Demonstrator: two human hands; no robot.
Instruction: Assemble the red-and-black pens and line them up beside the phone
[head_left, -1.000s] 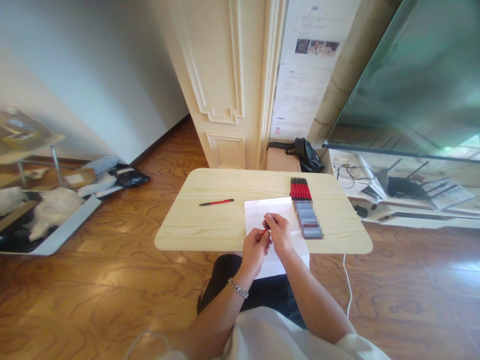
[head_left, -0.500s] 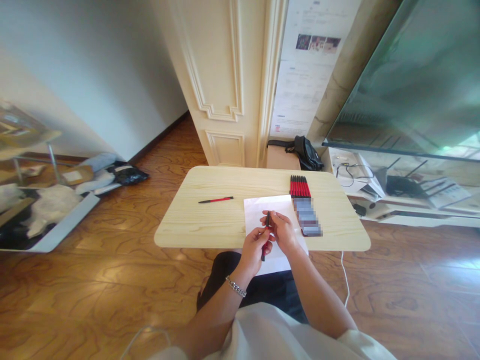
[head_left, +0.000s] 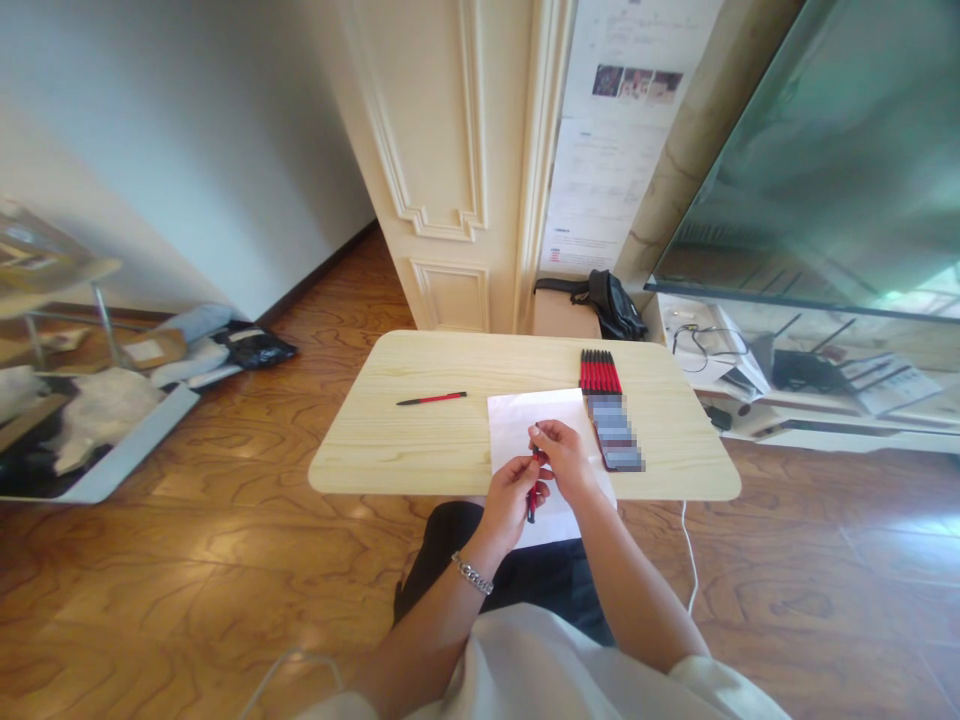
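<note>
A red and black pen (head_left: 532,500) is held upright-looking over a white sheet of paper (head_left: 517,415). My left hand (head_left: 513,492) is closed around its lower red barrel. Higher up, the fingers of my right hand (head_left: 562,455) pinch the black end of the same pen and cover most of it. Another red and black pen (head_left: 432,399) lies on the table to the left of the paper. Several matching pens (head_left: 600,372) lie side by side in a row at the back right. A phone-like flat thing (head_left: 615,432), its face blurred out, rests just right of the paper.
The light wooden table (head_left: 397,450) stands over my knees, and the paper hangs over its near edge. Behind it are a cream door panel (head_left: 450,290) and a black bag (head_left: 611,305). A white cable (head_left: 690,560) hangs at the right.
My right hand's fingers have closed onto the pen's black upper end, which was more exposed before. My left hand keeps its hold on the barrel.
</note>
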